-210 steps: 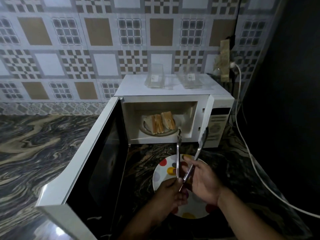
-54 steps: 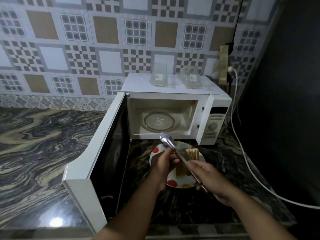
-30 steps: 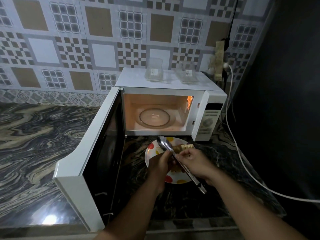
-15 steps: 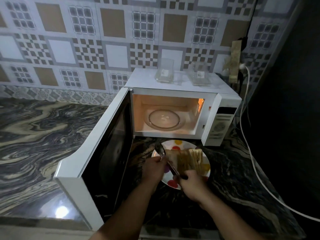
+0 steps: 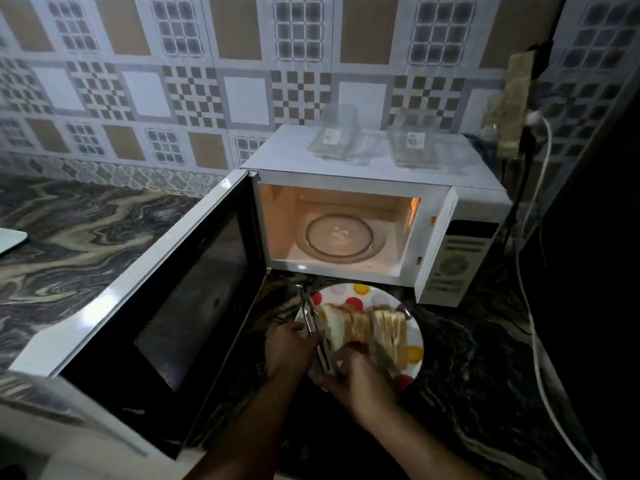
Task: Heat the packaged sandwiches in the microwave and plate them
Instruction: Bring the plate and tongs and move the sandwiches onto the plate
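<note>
The white microwave [image 5: 460, 251] stands open and lit, with only its glass turntable [image 5: 341, 239] inside. In front of it a polka-dot plate [image 5: 367, 292] carries two toasted sandwiches [image 5: 367, 329] standing side by side. Metal tongs [image 5: 311, 320] lie along the plate's left side, their tips pointing towards the microwave. My left hand [image 5: 289, 349] holds the tongs near their middle. My right hand [image 5: 356, 375] grips their handle end over the plate's near edge.
The microwave door [image 5: 162, 306] swings out wide to the left over the marble counter [image 5: 79, 244]. Two empty clear sandwich packages [image 5: 334, 140] [image 5: 414, 145] sit on top of the microwave. A white cable [image 5: 535, 306] runs down the right side from a wall socket.
The sandwiches have gone from the microwave turntable to the dotted plate. Both hands have lowered the tongs beside the sandwiches, and the view has drawn closer.
</note>
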